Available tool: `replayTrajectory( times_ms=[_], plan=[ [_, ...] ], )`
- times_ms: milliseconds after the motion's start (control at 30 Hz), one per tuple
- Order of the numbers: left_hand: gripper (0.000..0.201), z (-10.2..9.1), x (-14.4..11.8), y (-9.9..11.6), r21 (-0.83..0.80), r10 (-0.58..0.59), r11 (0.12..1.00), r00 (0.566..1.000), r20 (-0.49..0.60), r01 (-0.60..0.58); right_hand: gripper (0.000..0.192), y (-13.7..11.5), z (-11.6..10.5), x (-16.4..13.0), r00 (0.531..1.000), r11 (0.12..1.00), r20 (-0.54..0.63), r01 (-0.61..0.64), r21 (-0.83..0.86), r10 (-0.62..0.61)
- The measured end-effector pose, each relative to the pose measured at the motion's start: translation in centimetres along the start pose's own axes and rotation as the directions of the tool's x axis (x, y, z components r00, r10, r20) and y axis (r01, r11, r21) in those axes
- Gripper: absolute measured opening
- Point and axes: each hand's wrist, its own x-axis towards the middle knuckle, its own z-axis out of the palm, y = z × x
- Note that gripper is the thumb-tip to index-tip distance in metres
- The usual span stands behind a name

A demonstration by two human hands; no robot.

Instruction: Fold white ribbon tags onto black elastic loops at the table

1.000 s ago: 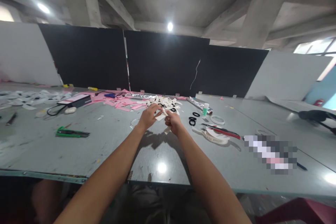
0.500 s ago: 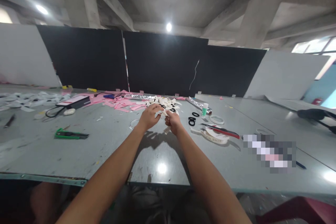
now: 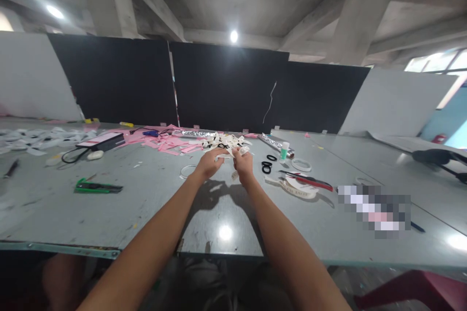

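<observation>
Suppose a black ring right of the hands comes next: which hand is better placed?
Right, probably: the right hand is nearer those black rings, with the left hand on its far side. Both hands appear occupied with a white strip.

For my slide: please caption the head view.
Left hand and right hand hold a white strip near piled white pieces.

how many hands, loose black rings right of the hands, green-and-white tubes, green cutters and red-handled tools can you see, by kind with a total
left hand and right hand: 2
loose black rings: 3
green-and-white tube: 1
green cutter: 1
red-handled tool: 1
total: 8
</observation>
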Motion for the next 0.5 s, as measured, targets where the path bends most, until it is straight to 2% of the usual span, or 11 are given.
replayTrajectory(
  times_ms=[100, 167, 300, 400, 500],
  plan=[
    [0.034, 0.1, 0.3, 0.1, -0.214, -0.144, 0.965, 0.988, 0.048, 0.15, 0.025, 0.0, -0.2, 0.1, 0.998, 0.994, 0.016, 0.06, -0.087, -0.059],
    [0.038, 0.2, 0.6, 0.0, -0.297, -0.197, 0.933, 0.979, 0.047, 0.202, 0.025, -0.1, -0.2, 0.1, 0.997, 0.994, 0.045, 0.063, -0.087, -0.059],
    [0.031, 0.5, 0.8, -0.2, -0.356, -0.231, 0.906, 0.972, 0.036, 0.228, 0.025, -0.3, 0.2, -0.2, 0.996, 0.999, 0.078, 0.043, -0.02, -0.041],
    [0.046, 0.9, 0.7, -0.2, -0.417, -0.245, 0.87, 0.965, 0.097, 0.263, 0.029, -0.2, 0.2, -0.2, 0.998, 0.998, 0.044, 0.054, -0.009, -0.054],
    [0.057, 1.2, 0.6, -0.1, -0.485, -0.221, 0.834, 0.965, 0.144, 0.263, 0.037, 0.0, -0.2, 0.0, 0.994, 0.99, -0.031, 0.102, -0.101, -0.105]
  ],
)
